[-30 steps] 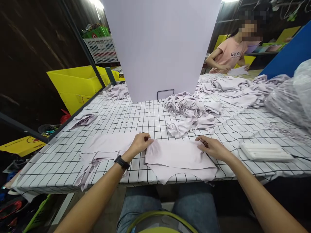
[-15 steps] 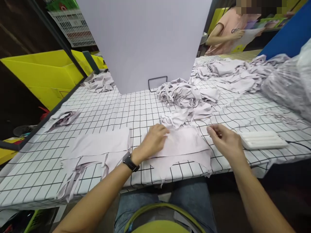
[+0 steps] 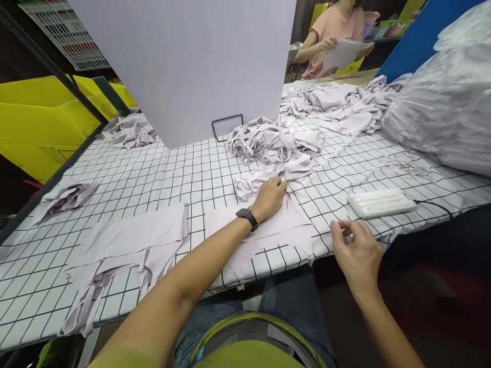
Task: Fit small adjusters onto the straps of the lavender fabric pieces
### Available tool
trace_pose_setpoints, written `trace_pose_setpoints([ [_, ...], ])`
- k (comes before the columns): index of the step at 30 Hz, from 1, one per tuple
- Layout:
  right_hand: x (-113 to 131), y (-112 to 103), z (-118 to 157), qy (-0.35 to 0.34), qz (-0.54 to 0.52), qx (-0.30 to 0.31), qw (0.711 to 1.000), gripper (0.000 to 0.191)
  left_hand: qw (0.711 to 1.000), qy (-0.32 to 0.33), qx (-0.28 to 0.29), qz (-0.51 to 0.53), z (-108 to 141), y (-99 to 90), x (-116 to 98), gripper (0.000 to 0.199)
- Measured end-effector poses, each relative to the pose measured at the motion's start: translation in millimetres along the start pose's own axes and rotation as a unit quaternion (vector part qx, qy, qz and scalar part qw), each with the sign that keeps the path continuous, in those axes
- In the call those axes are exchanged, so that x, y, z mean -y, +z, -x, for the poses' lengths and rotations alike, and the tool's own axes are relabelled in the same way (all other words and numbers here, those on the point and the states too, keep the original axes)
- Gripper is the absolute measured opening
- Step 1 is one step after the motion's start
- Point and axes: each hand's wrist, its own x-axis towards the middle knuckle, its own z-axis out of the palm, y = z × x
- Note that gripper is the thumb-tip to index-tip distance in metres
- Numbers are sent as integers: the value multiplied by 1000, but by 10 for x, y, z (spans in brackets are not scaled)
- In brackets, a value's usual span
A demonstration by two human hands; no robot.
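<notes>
A pale pinkish-grey cut fabric piece (image 3: 295, 220) lies flat in front of me, its lower edge near the table's front. My left hand (image 3: 271, 197), wearing a black watch, is across its upper part, fingers curled down where it meets a crumpled pile of similar fabric (image 3: 264, 143). Which layer the fingertips grip is hidden. Off the table's front edge, my right hand (image 3: 356, 253) is raised with thumb and fingers pinched together; anything between them is too small to make out. To the left is a neat stack of fabric pieces (image 3: 130, 235) with straps hanging down.
A white power strip (image 3: 381, 203) with a black cord lies at the right. Behind it are small scattered bits (image 3: 408, 166) and a big plastic bag (image 3: 441, 107). A large pale panel (image 3: 192, 66) stands at the back. Across the table, a person (image 3: 333, 41) holds a sheet.
My left hand has moved up and right over the fabric piece to the pile's near end. My right hand has drawn back toward me, off the table edge. The view has turned to the right.
</notes>
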Motion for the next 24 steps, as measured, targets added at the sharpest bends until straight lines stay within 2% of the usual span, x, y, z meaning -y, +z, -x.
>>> trace_pose_setpoints([
  [4, -2, -102, 475, 145, -59, 19, 987, 39, 1000, -23, -4, -19, -94, 29, -9, 26],
  [6, -31, -43, 653, 215, -108, 19, 970, 47, 999, -35, -5, -25, -139, 32, -36, 27],
  [8, -77, 55, 755, 243, -163, 28, 956, 55, 998, -48, -10, -28, -153, 21, -82, 30],
  [11, -147, 174, 798, 227, -224, 85, 944, 60, 999, -33, -34, -17, -69, -13, -191, 32],
  [13, -176, 194, 795, 213, -252, 121, 936, 60, 999, 26, -33, 18, 53, -22, -281, 29],
  [15, -191, 168, 791, 201, -285, 165, 923, 57, 992, 108, 0, 65, 197, 2, -370, 29],
  [17, -199, 121, 784, 195, -322, 208, 903, 53, 982, 166, 43, 84, 328, 63, -443, 41],
  [20, -204, 60, 754, 197, -369, 248, 874, 55, 979, 176, 85, 56, 449, 177, -500, 64],
  [24, -186, 46, 682, 200, -390, 284, 853, 63, 979, 169, 110, 19, 492, 245, -507, 69],
])
